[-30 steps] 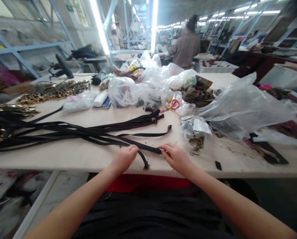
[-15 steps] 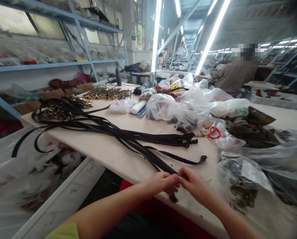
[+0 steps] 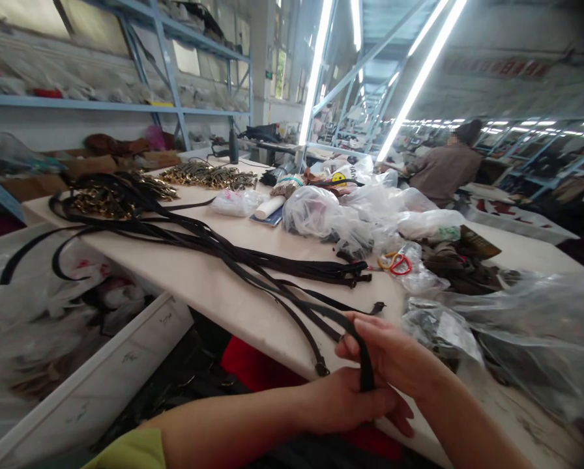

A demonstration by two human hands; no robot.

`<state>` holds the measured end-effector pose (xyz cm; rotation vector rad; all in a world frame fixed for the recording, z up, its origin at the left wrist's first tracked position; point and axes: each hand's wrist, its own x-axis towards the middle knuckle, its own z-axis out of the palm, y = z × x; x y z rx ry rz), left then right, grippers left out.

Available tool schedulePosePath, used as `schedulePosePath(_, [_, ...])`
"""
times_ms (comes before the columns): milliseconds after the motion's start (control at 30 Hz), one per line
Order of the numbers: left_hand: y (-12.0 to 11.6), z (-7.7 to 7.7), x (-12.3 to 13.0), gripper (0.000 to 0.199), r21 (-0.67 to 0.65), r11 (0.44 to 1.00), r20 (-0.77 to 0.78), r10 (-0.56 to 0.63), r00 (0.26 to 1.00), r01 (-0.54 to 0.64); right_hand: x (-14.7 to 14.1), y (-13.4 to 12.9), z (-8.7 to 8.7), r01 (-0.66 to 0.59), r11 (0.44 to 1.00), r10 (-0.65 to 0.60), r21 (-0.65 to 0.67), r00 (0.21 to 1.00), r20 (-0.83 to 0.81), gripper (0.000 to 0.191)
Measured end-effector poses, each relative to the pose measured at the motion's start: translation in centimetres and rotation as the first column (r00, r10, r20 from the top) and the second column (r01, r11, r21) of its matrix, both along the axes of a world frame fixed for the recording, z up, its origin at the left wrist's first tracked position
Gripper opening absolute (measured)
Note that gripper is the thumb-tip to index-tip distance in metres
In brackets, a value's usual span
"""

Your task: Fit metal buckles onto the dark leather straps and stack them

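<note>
Long black straps point(image 3: 233, 257) lie in a bundle across the pale table, with metal buckles at their near ends. One strap rises off the table and bends down between my hands. My right hand point(image 3: 387, 348) pinches this strap near its bend, thumb and fingers closed. Just below, my left hand point(image 3: 353, 400) is closed around the strap's hanging end, and the two hands overlap. Another strap with a buckle point(image 3: 322, 369) reaches the table's front edge, left of my hands, untouched.
Red and yellow scissors point(image 3: 399, 263) lie beyond my hands among clear plastic bags point(image 3: 311, 212). Gold metal clasps point(image 3: 208, 176) are heaped at the back left. A person point(image 3: 446, 166) is at the back right. A white board point(image 3: 91, 374) is at lower left.
My hands have come nearer to me, lifting a strap end that was on the table. My left hand has moved below my right. The view has shifted slightly.
</note>
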<state>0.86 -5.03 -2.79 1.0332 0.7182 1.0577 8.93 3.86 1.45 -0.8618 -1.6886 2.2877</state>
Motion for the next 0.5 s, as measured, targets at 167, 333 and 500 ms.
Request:
schedulePosePath(167, [-2.3,1.9,-2.1,0.033,-0.16,0.981,0.061,0.122,0.991,-0.111,0.6,1.9,3.2,0.24,0.97,-0.221,0.021,0.921,-0.32,0.016])
schedulePosePath(333, [-2.5,3.0,-3.4,0.028,-0.127,0.883,0.113,0.466,0.878,-0.452,0.5,2.9,3.8,0.411,0.908,-0.338,0.079,0.832,-0.439,0.012])
schedulePosePath(500, [-1.9,3.3,-5.7,0.029,-0.274,0.795,0.289,0.604,0.742,-0.541,1.2,0.7,3.5,0.49,0.851,-0.335,0.192,0.785,-0.52,0.019])
